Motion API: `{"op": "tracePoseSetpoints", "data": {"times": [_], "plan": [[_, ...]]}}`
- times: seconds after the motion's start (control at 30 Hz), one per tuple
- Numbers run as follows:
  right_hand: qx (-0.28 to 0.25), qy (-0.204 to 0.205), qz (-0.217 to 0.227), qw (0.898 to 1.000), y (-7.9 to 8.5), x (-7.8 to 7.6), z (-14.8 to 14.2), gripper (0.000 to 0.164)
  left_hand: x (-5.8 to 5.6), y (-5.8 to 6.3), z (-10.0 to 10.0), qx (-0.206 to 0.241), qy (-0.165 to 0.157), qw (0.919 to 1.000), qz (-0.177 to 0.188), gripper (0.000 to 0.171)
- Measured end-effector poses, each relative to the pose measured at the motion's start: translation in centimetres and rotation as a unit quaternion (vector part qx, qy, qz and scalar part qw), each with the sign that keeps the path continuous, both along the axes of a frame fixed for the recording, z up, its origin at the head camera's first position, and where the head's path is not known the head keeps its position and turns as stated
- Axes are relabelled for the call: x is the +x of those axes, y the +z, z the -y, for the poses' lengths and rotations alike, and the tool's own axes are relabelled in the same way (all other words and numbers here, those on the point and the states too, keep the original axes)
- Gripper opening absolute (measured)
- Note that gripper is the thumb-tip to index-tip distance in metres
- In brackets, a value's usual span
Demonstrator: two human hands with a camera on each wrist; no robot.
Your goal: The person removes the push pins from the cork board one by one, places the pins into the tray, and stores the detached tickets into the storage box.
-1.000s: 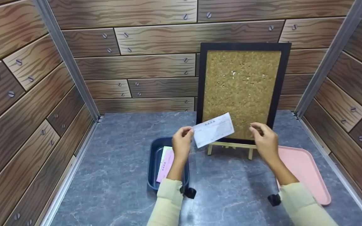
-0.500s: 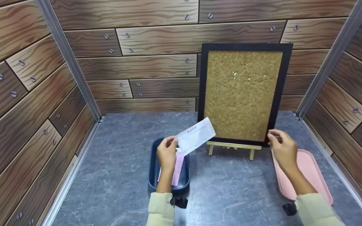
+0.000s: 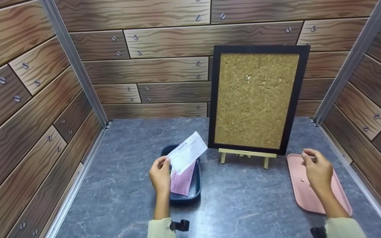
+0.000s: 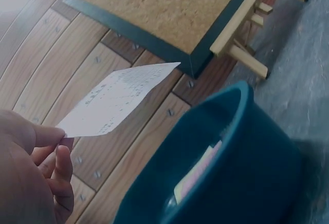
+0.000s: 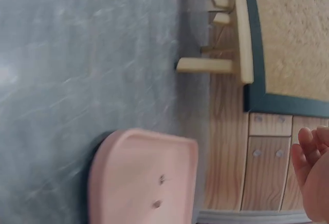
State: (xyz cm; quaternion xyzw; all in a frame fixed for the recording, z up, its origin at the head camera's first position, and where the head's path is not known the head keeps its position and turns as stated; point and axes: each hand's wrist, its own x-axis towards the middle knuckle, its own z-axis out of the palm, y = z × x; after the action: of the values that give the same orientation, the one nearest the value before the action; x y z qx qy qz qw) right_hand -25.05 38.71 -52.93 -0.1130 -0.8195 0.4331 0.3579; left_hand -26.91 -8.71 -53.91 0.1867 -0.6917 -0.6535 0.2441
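Observation:
My left hand (image 3: 160, 175) pinches a white printed paper slip (image 3: 188, 152) by its lower left corner, over a dark blue tray (image 3: 195, 191). Inside that tray lies a pink printed slip (image 3: 182, 181), and the left wrist view shows a pale yellow slip (image 4: 195, 170) beside the pink one. At the right, my right hand (image 3: 318, 172) is above a pink tray (image 3: 309, 203), thumb and forefinger together on a tiny light speck that looks like a thumbtack. Small metallic thumbtacks (image 5: 157, 203) lie on the pink tray. The right wrist view hides the right thumb.
A cork board (image 3: 256, 102) in a black frame leans on a small wooden easel (image 3: 247, 153) behind the hands. Plank-patterned walls (image 3: 157, 71) enclose the grey marbled table (image 3: 230, 201) at the back and sides.
My left hand has drawn left and toward me with the white slip, now over the blue tray. My right hand has moved right, from before the cork board to over the pink tray.

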Motion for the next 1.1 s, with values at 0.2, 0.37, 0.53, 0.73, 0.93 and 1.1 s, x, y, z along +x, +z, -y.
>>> {"op": "tracePoseSetpoints", "data": {"times": [0.2,0.37,0.53,0.73,0.93,1.1], "plan": [[-0.002,-0.019,0.041,0.999,-1.4,1.1,-1.5,0.020,0.9,-1.0,1.3,-0.033,0.028,0.9984,0.037,0.015],[-0.005,-0.029,0.073,0.997,-2.7,1.5,-2.6,0.021,1.7,-1.7,1.9,-0.064,0.049,0.9920,0.097,0.018],[-0.004,-0.045,0.123,0.991,-4.0,1.9,-3.5,0.023,2.1,-2.1,2.2,-0.089,0.059,0.9844,0.140,0.020],[0.001,-0.055,0.176,0.983,-5.3,2.4,-4.6,0.027,2.4,-2.6,2.6,-0.098,0.075,0.9812,0.148,0.021],[0.017,-0.062,0.192,0.979,-6.5,3.0,-5.5,0.026,2.9,-3.1,3.0,-0.108,0.077,0.9782,0.159,0.022],[0.049,-0.059,0.208,0.975,-7.1,3.2,-6.1,0.026,3.2,-3.3,2.9,-0.123,0.070,0.9752,0.170,0.021]]}}
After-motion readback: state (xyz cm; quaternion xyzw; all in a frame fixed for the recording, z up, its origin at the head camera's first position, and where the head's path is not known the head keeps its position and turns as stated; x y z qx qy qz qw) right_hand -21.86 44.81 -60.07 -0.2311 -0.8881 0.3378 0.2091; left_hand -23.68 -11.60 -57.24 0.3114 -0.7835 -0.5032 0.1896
